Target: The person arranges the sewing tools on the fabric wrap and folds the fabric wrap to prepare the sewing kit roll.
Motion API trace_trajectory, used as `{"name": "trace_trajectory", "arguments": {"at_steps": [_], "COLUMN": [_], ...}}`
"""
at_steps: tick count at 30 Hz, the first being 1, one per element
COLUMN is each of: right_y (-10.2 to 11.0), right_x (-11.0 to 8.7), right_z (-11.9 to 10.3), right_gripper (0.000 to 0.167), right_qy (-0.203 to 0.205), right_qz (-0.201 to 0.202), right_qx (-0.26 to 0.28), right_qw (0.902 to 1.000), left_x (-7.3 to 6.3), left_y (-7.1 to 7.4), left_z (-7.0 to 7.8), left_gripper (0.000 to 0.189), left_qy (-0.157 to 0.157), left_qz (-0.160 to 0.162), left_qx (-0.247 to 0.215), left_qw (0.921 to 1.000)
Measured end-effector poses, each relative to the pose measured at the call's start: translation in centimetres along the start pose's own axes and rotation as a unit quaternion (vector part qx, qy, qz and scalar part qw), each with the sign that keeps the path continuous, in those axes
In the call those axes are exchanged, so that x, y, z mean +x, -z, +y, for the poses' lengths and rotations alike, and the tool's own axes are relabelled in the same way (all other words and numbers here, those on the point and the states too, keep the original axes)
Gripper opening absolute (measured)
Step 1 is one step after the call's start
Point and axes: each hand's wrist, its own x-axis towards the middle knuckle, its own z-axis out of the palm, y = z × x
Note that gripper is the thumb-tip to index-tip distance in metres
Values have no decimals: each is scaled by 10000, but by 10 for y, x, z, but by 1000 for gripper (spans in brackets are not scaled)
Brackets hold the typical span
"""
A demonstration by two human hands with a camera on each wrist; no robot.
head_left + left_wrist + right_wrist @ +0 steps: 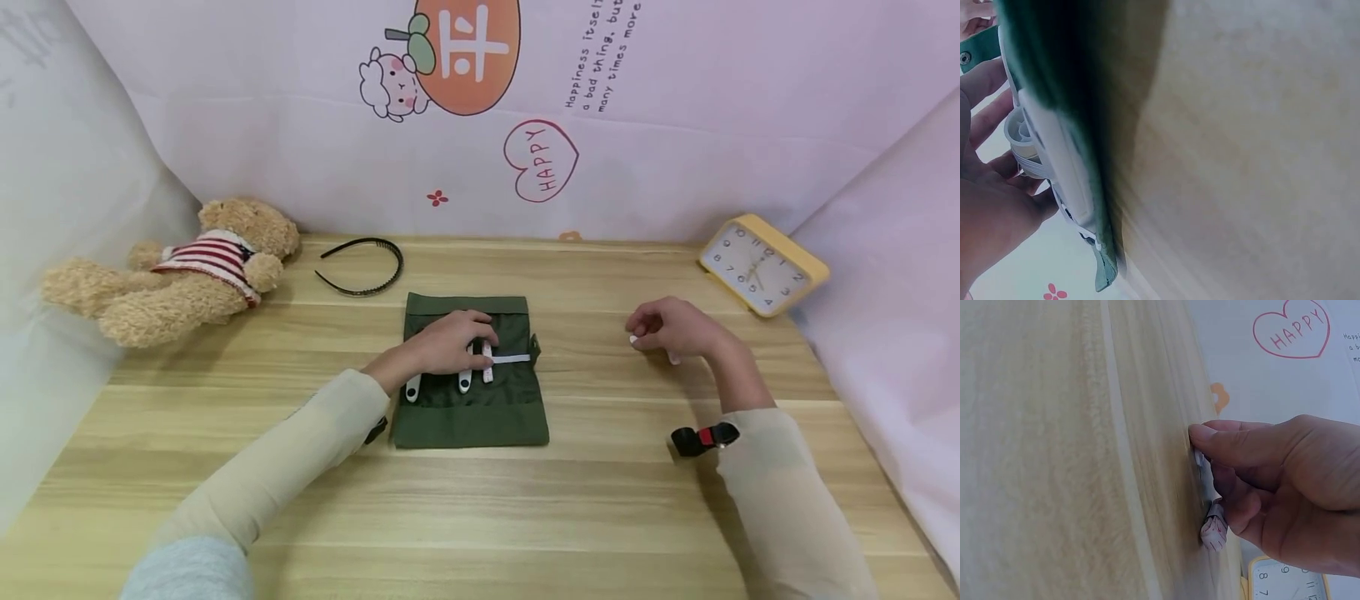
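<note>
A dark green fabric pouch lies unfolded on the table, with white implements bearing dark round dots and a pale marked strip on it. A white band runs across its right part. My left hand rests over these things, fingers loosely bent, thumb and fingertips near the pale strip. In the left wrist view, a translucent ribbed cylinder sits by its fingers. To the right, my right hand pinches a small white piece with red marks, mostly hidden by the fingers.
A teddy bear in a striped shirt lies at the back left, with a black headband beside it. At the back right stands a yellow clock. A printed white cloth hangs behind the wooden table.
</note>
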Motion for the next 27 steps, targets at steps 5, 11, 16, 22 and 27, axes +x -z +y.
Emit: {"name": "trace_trajectory", "arguments": {"at_steps": [5,11,16,22,27], "right_y": [1,0,-1,-5,-12], "right_x": [0,1,6,15,25], "right_z": [-1,-3,-9,-25,-41], "right_gripper": [7,8,10,13,11], "right_qy": [-155,-36,275,819,1033], "right_qz": [-168,-111,315,658,804], "right_qx": [66,52,12,172,260], "right_qw": [9997,9999,9991,9943,9910], "left_x": [0,-1,-2,0,0], "left_y": [-1,1,2,1,0], "left_z": [-1,0,0,-3,-2], "left_gripper": [30,29,30,30,30], "left_qy": [-96,-126,-111,-68,-63], "left_qz": [-9,-24,-69,-97,-99], "left_qx": [-21,-14,-22,-24,-69], "left_qw": [10000,9999,9999,9999,9999]}}
